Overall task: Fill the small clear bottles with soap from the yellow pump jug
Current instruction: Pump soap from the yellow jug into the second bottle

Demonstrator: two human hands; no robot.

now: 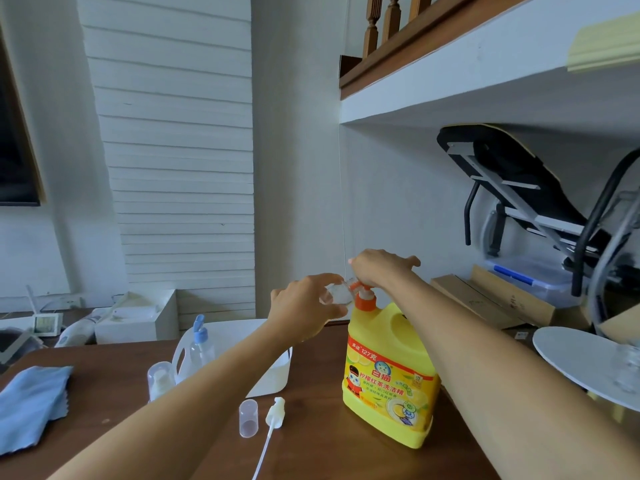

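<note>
The left hand (304,308) is gripping a small clear bottle (335,294), holding it against the orange pump spout (358,287). The right hand (379,268) is lying palm-down on the pump head of the yellow jug (389,375) directly beneath.

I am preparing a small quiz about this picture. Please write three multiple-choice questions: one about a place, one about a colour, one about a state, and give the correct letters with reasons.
1. Where does the loose white pump with its long tube lie?
A. on the table in front of the jug
B. inside the white basket
C. on the blue cloth

2. What colour is the pump on the yellow jug?
A. blue
B. orange
C. green

3. What is the left hand doing?
A. resting flat on the table
B. holding a small clear bottle at the spout
C. wiping with the cloth

Answers:
1 A: the loose pump lies on the table, left of the yellow jug.
2 B: the jug pump is orange.
3 B: the left hand holds the small clear bottle at the spout, while the right hand rests on the pump.
</note>
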